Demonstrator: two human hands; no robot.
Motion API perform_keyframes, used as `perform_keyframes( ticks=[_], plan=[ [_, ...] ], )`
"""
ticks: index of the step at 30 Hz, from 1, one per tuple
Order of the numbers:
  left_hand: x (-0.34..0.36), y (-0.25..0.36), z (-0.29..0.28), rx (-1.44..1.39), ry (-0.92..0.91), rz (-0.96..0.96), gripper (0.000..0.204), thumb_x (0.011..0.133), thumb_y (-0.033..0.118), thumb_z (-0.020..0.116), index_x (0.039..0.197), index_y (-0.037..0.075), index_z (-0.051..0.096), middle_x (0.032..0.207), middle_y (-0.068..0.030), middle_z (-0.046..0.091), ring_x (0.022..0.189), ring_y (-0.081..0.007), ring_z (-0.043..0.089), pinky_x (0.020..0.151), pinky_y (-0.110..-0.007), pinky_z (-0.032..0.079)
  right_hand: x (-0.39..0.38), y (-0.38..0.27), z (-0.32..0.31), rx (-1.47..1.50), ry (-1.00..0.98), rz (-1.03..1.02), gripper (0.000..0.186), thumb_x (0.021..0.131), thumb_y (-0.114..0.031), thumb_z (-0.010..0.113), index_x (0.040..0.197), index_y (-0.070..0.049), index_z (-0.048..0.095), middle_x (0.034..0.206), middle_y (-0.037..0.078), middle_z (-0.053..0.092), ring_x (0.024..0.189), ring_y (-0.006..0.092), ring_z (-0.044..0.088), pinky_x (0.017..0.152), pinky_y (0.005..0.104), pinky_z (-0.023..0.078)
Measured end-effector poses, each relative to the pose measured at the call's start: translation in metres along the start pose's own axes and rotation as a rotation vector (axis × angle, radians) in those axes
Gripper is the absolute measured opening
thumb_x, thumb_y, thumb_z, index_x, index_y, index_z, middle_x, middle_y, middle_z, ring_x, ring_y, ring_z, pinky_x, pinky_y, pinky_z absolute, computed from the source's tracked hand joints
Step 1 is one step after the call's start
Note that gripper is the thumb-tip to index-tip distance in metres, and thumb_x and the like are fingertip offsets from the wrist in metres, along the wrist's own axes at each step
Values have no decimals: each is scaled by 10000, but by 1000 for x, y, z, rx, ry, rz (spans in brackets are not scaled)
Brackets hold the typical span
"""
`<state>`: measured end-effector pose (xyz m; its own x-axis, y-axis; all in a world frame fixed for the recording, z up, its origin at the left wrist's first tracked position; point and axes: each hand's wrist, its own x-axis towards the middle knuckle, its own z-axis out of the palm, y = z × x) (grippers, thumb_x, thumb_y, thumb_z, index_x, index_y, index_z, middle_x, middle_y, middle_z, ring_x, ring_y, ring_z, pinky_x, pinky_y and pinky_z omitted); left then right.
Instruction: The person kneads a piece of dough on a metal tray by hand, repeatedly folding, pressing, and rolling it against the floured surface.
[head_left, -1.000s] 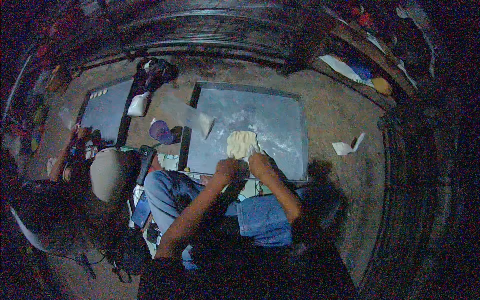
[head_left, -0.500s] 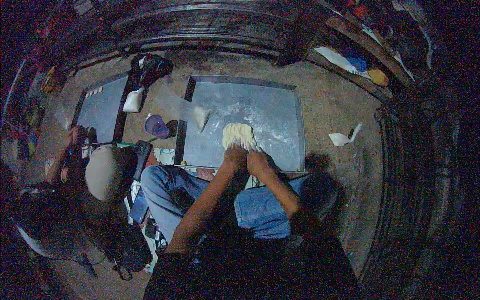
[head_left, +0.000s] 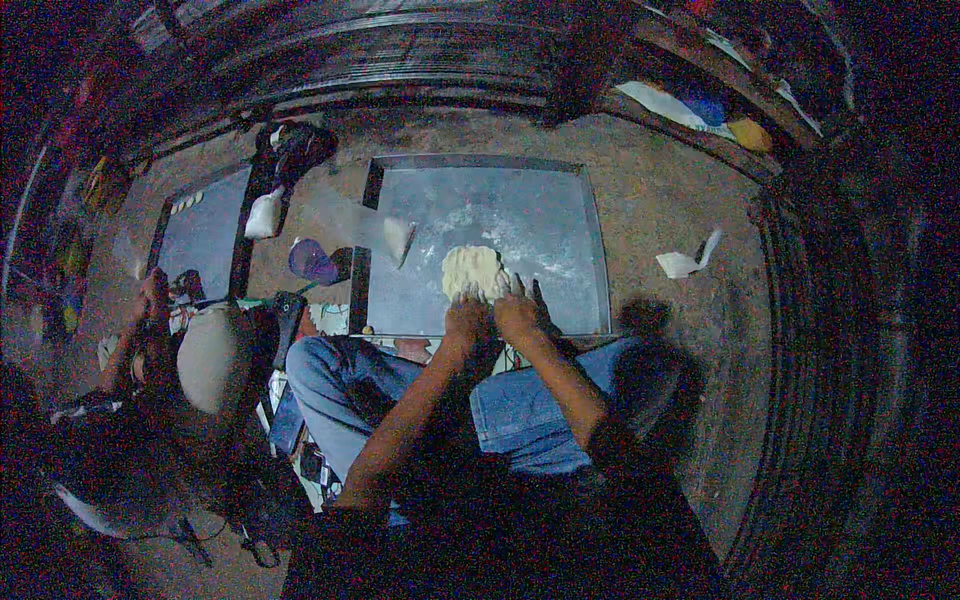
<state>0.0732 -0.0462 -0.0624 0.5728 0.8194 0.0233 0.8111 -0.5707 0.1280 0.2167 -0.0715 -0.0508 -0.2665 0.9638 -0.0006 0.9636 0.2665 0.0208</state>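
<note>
A pale, flattened piece of dough lies on a grey metal tray in front of my crossed legs, with white flour dusted beyond it. My left hand lies on the dough's near edge, fingers stretched forward and pressing down. Beside it, my right hand rests at the dough's near right edge with its fingers spread. A clear plastic bag with something white in it lies across the tray's left side.
At left, a person in a light cap sits by a second tray with several small dough pieces. Between the trays are a white bag and a purple bowl-like item. White paper lies on the floor at right.
My right hand has shifted slightly right, apart from my left hand. The left hand stays on the dough's near edge. The view has shifted a little.
</note>
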Motion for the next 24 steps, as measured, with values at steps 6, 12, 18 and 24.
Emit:
perform_keyframes(
  ticks=[6, 12, 18, 24],
  plan=[
    [18, -43, 48, -208, -268, 175, 404, 858, 284, 588, 1160, 15, 586, 1109, -209, 645, 1054, -367, 616, 932, -460, 479, 23, 15, 84, 112, 77, 140, 264, 838, -211, 563, 997, -66, 715, 1343, 188, 529, 1374, 380, 320, 1081, 674, 172],
    [11, -77, 15, -217, -229, 218, 250, 801, 249, 657, 978, 73, 643, 972, -178, 674, 897, -351, 665, 749, -455, 543, 34, -3, 62, 169, -27, -16, 284, 863, -206, 532, 1039, -19, 653, 1193, 175, 611, 1159, 367, 528, 1034, 536, 341],
    [10, -79, 22, -172, -304, 78, 228, 837, 324, 632, 966, 140, 666, 910, -142, 695, 836, -331, 682, 703, -451, 552, 33, -4, 32, 154, 358, -36, 191, 869, -166, 520, 953, -62, 656, 983, 140, 663, 892, 326, 640, 807, 470, 504],
    [0, -87, 39, -247, -318, 51, 269, 790, 307, 674, 990, 128, 661, 928, -139, 697, 842, -337, 678, 718, -448, 549, 40, -29, 33, 453, 318, -33, 257, 841, -109, 512, 1034, -18, 656, 1094, 172, 649, 1018, 352, 621, 886, 462, 497]
  ],
)
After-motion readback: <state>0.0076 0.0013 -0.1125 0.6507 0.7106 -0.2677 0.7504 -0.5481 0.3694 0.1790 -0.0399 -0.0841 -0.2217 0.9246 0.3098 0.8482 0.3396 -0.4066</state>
